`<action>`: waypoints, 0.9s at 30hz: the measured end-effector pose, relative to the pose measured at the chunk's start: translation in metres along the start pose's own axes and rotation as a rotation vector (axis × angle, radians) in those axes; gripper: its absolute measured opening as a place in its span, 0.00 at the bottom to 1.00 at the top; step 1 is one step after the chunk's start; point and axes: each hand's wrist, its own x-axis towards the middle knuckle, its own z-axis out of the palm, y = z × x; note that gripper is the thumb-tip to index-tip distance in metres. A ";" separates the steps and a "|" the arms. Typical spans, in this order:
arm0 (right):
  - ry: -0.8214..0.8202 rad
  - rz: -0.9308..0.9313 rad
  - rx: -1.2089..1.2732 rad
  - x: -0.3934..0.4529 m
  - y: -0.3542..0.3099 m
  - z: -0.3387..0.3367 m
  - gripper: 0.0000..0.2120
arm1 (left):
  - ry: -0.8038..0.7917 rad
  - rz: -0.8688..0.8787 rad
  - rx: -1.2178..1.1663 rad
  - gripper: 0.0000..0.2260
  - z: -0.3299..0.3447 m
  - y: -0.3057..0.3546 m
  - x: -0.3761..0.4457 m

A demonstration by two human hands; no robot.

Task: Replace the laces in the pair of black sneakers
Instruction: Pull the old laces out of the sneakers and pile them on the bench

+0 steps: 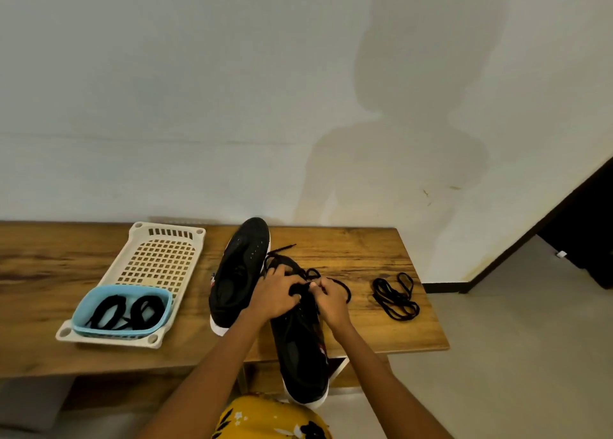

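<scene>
Black lace [335, 284] pinched in both grips, left hand [277, 297] and right hand [331, 301], hiding the near sneaker's [300, 352] eyelets

Table [348, 243] against wall. Left: tray [159, 256] on table, tub [121, 309] in tray's near end, two coiled laces [127, 309] in tub. Centre: far sneaker [238, 273] on table, toe twd wall. Near sneaker [298, 339] just right of it, heel overhanging table's near edge. Left hand [277, 297] & right hand [333, 301] on near sneaker's lace [311, 274]. Right: loose lace [396, 296] on table, well apart from sneakers.
</scene>
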 end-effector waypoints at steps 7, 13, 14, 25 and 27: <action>0.341 0.168 0.945 0.025 -0.036 -0.044 0.11 | -0.002 -0.053 -0.055 0.20 0.001 0.000 0.003; 0.430 0.020 1.322 0.048 -0.078 -0.100 0.13 | 0.083 -0.044 -0.053 0.19 0.005 0.001 0.000; 0.414 0.025 1.135 0.045 -0.078 -0.098 0.13 | 0.114 -0.038 -0.039 0.18 0.007 0.002 -0.001; -0.084 -0.199 -0.659 0.009 -0.013 -0.005 0.15 | 0.125 -0.048 -0.002 0.20 0.008 -0.006 0.003; -0.086 -0.175 -0.732 0.011 -0.012 -0.007 0.12 | 0.123 -0.048 -0.037 0.19 0.008 -0.007 0.004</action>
